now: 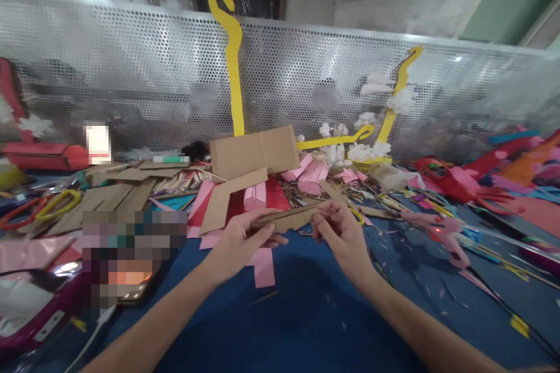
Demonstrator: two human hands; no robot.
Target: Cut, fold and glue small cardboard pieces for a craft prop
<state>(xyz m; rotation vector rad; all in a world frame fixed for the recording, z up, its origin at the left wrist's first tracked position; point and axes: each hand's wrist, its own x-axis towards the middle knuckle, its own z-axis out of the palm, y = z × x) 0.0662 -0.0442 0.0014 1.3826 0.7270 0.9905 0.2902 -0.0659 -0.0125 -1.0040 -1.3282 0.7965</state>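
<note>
Between my two hands, just above the blue table (280, 315), is a narrow strip of brown cardboard (292, 219) with an uneven lower edge. My left hand (245, 239) pinches its left end between thumb and fingers. At the other end, my right hand (339, 233) grips it with thumb and fingertips. Right behind the strip lie an angled cardboard piece (219, 201), red and pink paper (256, 196) and a cardboard panel (256, 152). A pink paper piece (265, 268) lies below my left hand.
A pink glue gun (441, 233) with a black cord lies at the right. Scissors with yellow handles (59, 205), cardboard sheets (109, 204) and a capped marker (170, 159) are on the left. Tall yellow hooked shapes (234, 70) stand before a perforated metal screen (280, 52).
</note>
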